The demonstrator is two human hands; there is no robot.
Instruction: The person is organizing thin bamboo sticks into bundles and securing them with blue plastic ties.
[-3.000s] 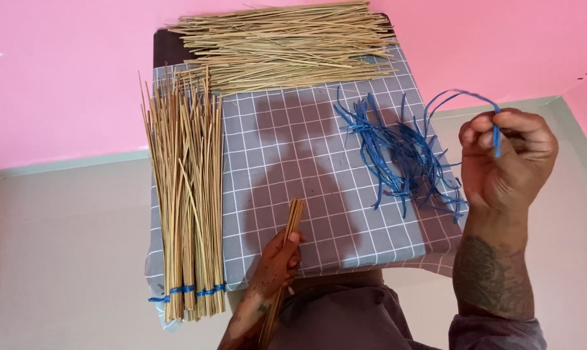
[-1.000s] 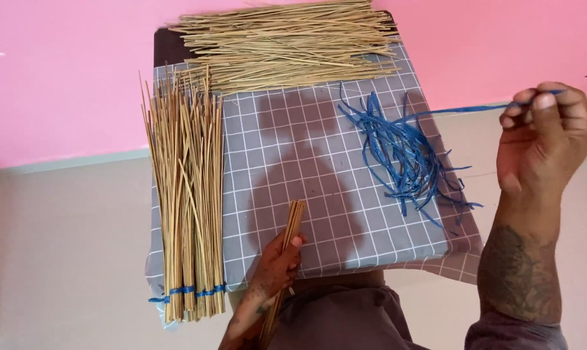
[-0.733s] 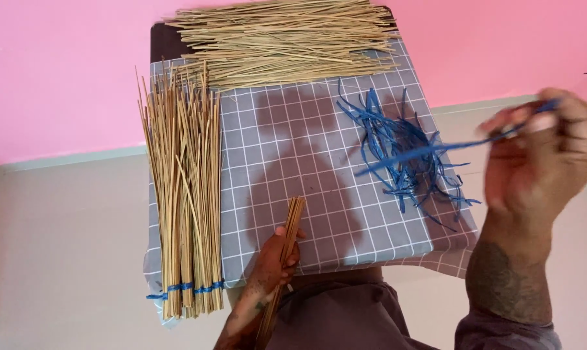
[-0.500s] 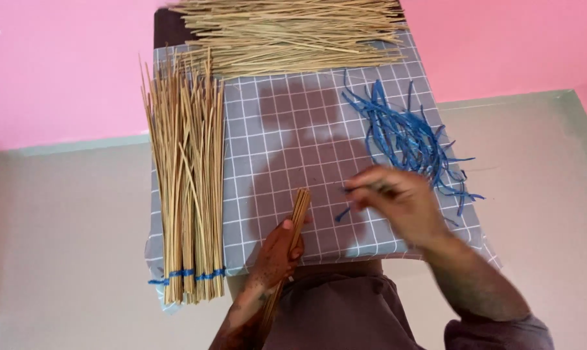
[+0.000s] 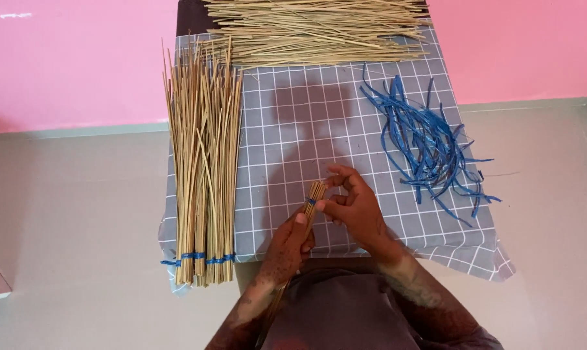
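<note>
Bundle (image 5: 315,196): light, stiff, brittle sticks; you grip it below the top.
Left hand (image 5: 288,243): clamped on bundle.
Right hand (image 5: 353,209): fingers pinch blue strip (image 5: 311,201) at the bundle top.

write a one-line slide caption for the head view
Left hand grips a stick bundle while right hand winds a blue strip round it.

Left hand (image 5: 288,241): forearm raised from lower centre, fingers curled shut, thumb lying up along the grip. Right hand (image 5: 353,206): tattooed forearm angled in from lower right, fingertips (image 5: 335,170) pinched together beside the left thumb.
</note>
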